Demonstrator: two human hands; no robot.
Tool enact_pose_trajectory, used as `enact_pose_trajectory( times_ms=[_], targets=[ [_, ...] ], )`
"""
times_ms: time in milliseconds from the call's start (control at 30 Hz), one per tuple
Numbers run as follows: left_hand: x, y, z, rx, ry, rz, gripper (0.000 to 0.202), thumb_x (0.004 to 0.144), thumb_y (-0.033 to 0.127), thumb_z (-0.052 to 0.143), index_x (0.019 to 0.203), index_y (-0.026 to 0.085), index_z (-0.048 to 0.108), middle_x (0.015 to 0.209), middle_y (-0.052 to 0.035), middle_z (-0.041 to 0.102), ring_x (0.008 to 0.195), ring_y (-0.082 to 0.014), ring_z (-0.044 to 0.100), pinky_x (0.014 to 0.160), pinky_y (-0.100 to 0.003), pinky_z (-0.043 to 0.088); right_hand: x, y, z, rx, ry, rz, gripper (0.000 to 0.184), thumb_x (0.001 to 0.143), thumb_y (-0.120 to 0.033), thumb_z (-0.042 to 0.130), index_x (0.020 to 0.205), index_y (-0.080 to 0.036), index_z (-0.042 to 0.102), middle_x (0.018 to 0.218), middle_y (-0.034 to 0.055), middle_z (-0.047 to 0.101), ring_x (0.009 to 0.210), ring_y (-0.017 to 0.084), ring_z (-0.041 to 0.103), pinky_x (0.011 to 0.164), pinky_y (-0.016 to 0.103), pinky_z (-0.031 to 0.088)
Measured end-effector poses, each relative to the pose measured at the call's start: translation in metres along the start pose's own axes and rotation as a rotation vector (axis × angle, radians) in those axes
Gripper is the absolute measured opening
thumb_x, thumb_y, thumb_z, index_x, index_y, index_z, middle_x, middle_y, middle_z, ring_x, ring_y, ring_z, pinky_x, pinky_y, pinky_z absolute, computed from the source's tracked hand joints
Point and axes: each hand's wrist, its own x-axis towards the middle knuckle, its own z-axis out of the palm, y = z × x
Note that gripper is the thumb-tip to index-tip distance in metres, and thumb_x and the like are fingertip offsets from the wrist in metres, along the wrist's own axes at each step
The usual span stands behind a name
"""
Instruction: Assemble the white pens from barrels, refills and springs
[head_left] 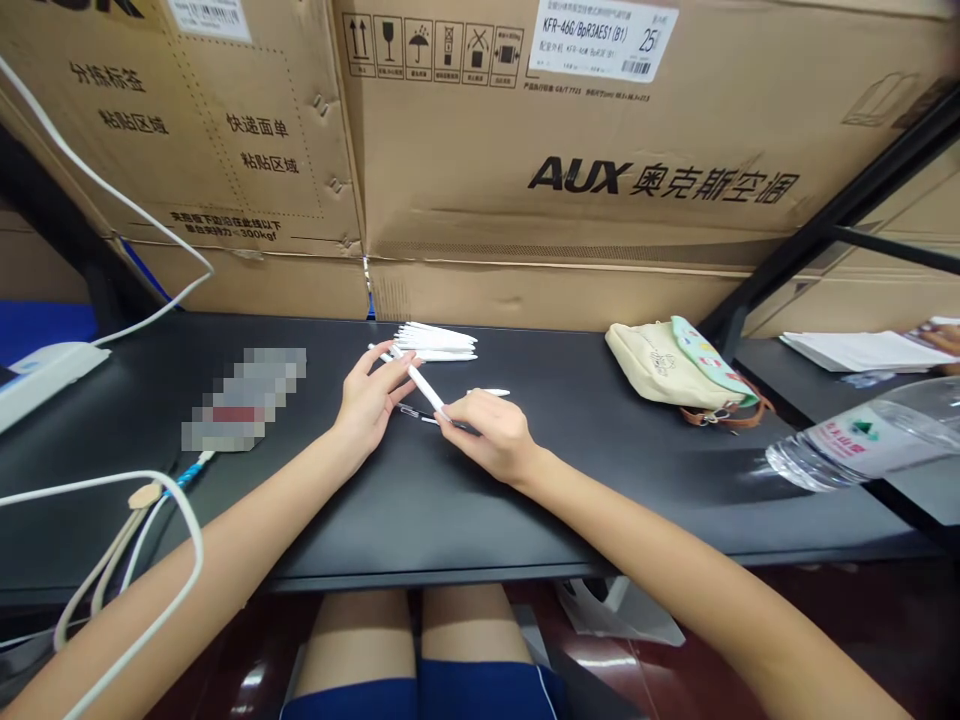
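Holding a slim white plastic pen [422, 386], right hand [489, 434] pinching, left hand [369, 396] half-open against it

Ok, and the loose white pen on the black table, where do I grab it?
Pinch the white pen at its middle, from above on the right side, away from the right hand. It lies flat and thin, so fingers can probably close around it.

This looks like a packing room or a plain work room. Big brown cardboard boxes [570, 130] for air conditioners stand in a row along the back edge of a long black tabletop [570, 500], and white papers [862, 350] lie on a dark desk beside it.
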Motion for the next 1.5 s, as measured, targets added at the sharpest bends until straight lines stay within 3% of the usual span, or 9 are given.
enact_pose_trajectory(
  times_ms=[300,700,867,967,1067,1133,1267,1500],
  targets=[
    [-0.001,0.003,-0.001,-0.016,0.005,0.018,0.035,0.067,0.01,0.073,0.096,0.016,0.054,0.088,-0.0069,0.071,0.091,-0.0189,0.068,0.088,-0.034,0.05,0.003,0.001,-0.001,0.016,0.058,0.017,0.016,0.086,-0.014,0.053,0.072,-0.019,0.057,0.062,0.0013,0.062,0.056,0.011,0.053,0.056,0.025,0.045],
    [0.005,0.009,-0.01,-0.111,0.101,0.091,0.035,0.069,0.005,0.069,0.099,0.014,0.053,0.083,-0.0065,0.07,0.082,-0.0162,0.069,0.085,-0.033,0.052,0.02,0.0,0.013,0.05,0.065,-0.013,0.012,0.085,-0.013,0.054,0.076,-0.018,0.059,0.066,0.0024,0.065,0.058,0.012,0.056,0.057,0.025,0.047],
    [0.007,0.012,-0.013,-0.135,0.132,0.094,0.034,0.071,0.004,0.068,0.099,0.014,0.051,0.083,-0.0071,0.07,0.081,-0.016,0.068,0.084,-0.033,0.052,0.023,0.002,0.019,0.098,0.056,0.104,0.011,0.084,-0.018,0.056,0.075,-0.018,0.062,0.068,0.003,0.066,0.062,0.013,0.06,0.06,0.026,0.049],
    [0.009,0.015,-0.016,-0.09,0.198,0.096,0.045,0.073,0.013,0.07,0.111,0.018,0.047,0.088,-0.0075,0.069,0.086,-0.0186,0.068,0.081,-0.035,0.053,0.028,0.02,0.022,0.225,0.077,0.38,0.013,0.081,-0.028,0.06,0.076,-0.017,0.065,0.074,0.004,0.069,0.066,0.015,0.063,0.064,0.027,0.051],
    [0.014,0.018,-0.021,-0.013,0.239,0.088,0.05,0.074,0.019,0.07,0.116,0.018,0.043,0.097,-0.0102,0.067,0.089,-0.02,0.067,0.077,-0.035,0.055,0.036,0.057,0.024,0.389,0.106,0.679,0.023,0.076,-0.039,0.064,0.077,-0.016,0.065,0.073,0.0056,0.069,0.067,0.017,0.064,0.064,0.029,0.052],
    [0.016,0.02,-0.025,0.034,0.246,0.102,0.047,0.073,0.015,0.07,0.112,0.017,0.045,0.101,-0.0105,0.065,0.088,-0.0188,0.067,0.074,-0.033,0.055,0.039,0.085,0.025,0.456,0.112,0.802,0.028,0.068,-0.042,0.069,0.075,-0.015,0.065,0.071,0.0061,0.069,0.068,0.018,0.065,0.068,0.031,0.052],
    [0.018,0.02,-0.027,0.122,0.235,0.113,0.034,0.07,0.011,0.067,0.101,0.016,0.052,0.093,-0.0067,0.065,0.081,-0.0148,0.064,0.066,-0.027,0.055,0.036,0.122,0.029,0.468,0.057,0.884,0.029,0.065,-0.041,0.068,0.076,-0.015,0.067,0.078,0.0084,0.071,0.078,0.021,0.067,0.077,0.034,0.052],
    [0.018,0.018,-0.026,0.299,0.11,0.132,0.027,0.061,0.02,0.07,0.085,0.015,0.06,0.073,0.0001,0.06,0.064,-0.0104,0.058,0.052,-0.019,0.049,0.027,0.138,0.035,0.416,-0.004,0.884,0.015,0.069,-0.027,0.062,0.076,-0.015,0.067,0.081,0.0087,0.072,0.083,0.022,0.068,0.082,0.036,0.051]
  ],
)
